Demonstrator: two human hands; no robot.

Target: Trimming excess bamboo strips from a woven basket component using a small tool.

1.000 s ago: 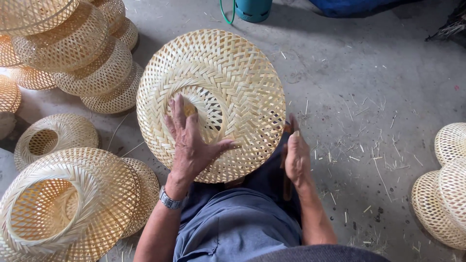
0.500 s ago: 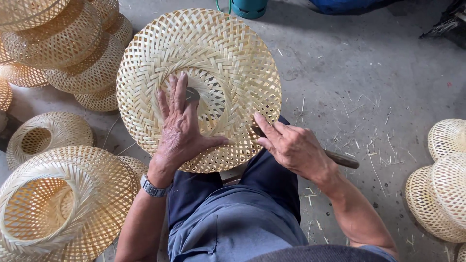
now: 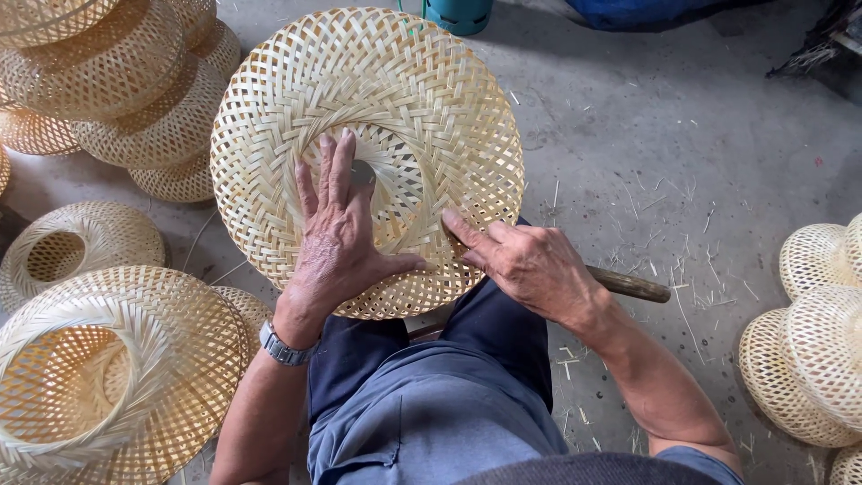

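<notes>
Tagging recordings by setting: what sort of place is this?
Probably an informal basket-weaving workshop: stacks of woven bamboo shades, a concrete floor strewn with bamboo slivers, and a person's hands working a woven piece on their lap.

— What's the basket (image 3: 368, 153) made of?
— Pale woven bamboo strips, matt and dry, open lattice at the rim, tighter plaiting round the middle.
— And the tool (image 3: 628, 285) in the right hand (image 3: 530, 269)?
— Its handle is dark wood, worn smooth.
— The floor (image 3: 655, 135)?
— Grey concrete, rough, dusted with straw-like splinters.
— The watch (image 3: 284, 346) on the left wrist?
— Metal band, slightly shiny. The trousers (image 3: 422, 404) are matt blue cloth.
</notes>
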